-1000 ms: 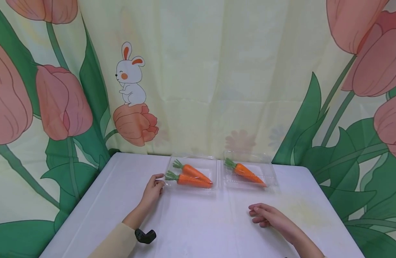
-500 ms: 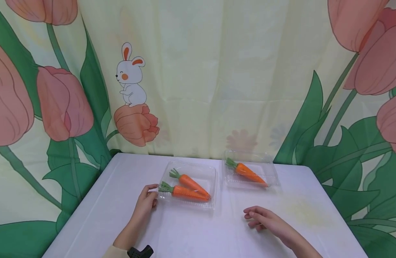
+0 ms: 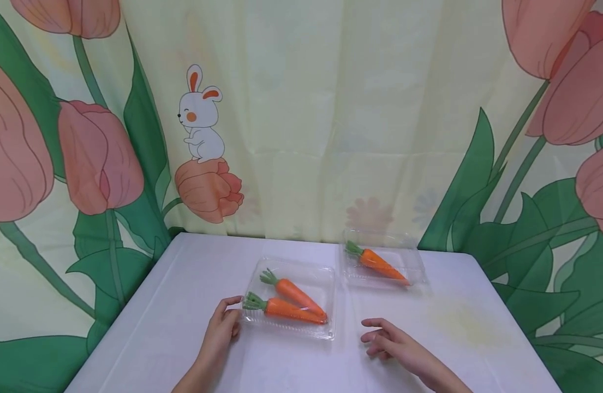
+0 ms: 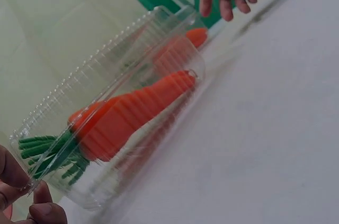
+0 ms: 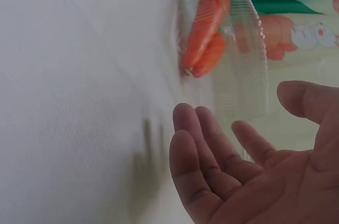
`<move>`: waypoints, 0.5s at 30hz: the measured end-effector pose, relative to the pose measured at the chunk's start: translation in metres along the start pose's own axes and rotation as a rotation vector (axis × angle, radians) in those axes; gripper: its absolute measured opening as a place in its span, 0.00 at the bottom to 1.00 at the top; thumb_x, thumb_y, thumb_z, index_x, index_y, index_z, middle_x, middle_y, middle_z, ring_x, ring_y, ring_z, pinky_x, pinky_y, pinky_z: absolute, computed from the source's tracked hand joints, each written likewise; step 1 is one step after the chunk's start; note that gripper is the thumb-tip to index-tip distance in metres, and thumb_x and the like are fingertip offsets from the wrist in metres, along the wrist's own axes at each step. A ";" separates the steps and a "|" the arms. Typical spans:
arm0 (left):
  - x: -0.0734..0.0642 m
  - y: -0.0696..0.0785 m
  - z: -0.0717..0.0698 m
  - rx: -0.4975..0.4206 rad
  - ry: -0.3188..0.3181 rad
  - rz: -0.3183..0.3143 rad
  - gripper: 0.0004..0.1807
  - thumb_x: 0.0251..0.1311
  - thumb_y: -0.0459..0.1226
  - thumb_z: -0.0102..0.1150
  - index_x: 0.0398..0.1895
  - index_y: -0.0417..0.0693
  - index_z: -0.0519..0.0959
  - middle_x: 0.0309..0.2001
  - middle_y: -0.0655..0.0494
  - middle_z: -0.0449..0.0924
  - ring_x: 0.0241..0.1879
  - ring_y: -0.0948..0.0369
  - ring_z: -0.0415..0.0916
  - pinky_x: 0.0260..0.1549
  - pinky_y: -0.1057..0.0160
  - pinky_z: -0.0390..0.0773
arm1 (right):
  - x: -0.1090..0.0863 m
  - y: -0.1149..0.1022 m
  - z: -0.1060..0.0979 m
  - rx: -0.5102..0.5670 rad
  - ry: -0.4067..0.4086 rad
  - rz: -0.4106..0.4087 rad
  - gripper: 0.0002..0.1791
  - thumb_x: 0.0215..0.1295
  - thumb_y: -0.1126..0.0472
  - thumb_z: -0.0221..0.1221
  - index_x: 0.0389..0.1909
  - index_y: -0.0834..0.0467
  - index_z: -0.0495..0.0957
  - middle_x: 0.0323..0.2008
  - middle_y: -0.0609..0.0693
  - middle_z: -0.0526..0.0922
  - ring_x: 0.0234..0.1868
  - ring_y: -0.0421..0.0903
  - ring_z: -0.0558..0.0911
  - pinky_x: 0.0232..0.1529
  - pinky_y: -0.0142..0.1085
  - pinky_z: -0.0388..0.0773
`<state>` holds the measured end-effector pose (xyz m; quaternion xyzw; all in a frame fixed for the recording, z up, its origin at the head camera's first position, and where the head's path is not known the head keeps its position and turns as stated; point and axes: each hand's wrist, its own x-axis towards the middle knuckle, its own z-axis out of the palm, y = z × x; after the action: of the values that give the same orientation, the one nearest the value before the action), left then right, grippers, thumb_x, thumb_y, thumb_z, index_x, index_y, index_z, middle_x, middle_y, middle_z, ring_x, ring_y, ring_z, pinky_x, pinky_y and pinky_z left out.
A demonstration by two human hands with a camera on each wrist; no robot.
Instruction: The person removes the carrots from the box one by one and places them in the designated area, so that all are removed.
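A clear plastic clamshell box lies slightly askew in the middle of the table, seen in the head view. Inside are two orange carrots with green tops, a front carrot and a rear carrot, their tips meeting at the right. My left hand pinches the box's left edge between thumb and fingers, beside the green tops. The left wrist view shows these fingertips right at the box's corner. To the right of the box, my right hand holds nothing, its fingers loosely bent and spread.
A second clear clamshell box stands at the back right of the white-covered table, with one carrot in it. Behind the table hangs a curtain printed with tulips and a rabbit.
My left hand has drawn the box with two carrots towards me, away from the back edge, and turned it slightly. My right hand has moved left and a little nearer. The second box stays put.
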<state>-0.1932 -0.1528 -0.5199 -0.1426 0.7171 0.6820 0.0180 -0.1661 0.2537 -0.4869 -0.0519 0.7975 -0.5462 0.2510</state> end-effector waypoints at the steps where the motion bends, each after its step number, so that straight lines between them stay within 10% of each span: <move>1: -0.003 0.000 0.001 0.003 0.002 -0.006 0.25 0.67 0.31 0.46 0.68 0.42 0.68 0.33 0.56 0.73 0.25 0.62 0.60 0.24 0.66 0.63 | 0.000 0.001 0.001 0.006 0.000 -0.003 0.31 0.79 0.52 0.53 0.72 0.67 0.62 0.54 0.58 0.84 0.48 0.51 0.85 0.47 0.41 0.80; 15: -0.029 -0.009 0.024 -0.014 -0.094 -0.040 0.25 0.67 0.33 0.52 0.68 0.41 0.70 0.35 0.58 0.77 0.23 0.64 0.58 0.22 0.68 0.61 | -0.009 0.000 0.012 0.087 0.006 -0.051 0.34 0.82 0.51 0.48 0.79 0.64 0.51 0.55 0.56 0.83 0.50 0.54 0.85 0.52 0.45 0.83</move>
<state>-0.1671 -0.1240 -0.5236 -0.1248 0.7075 0.6926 0.0645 -0.1532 0.2461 -0.4870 -0.0596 0.7721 -0.5867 0.2369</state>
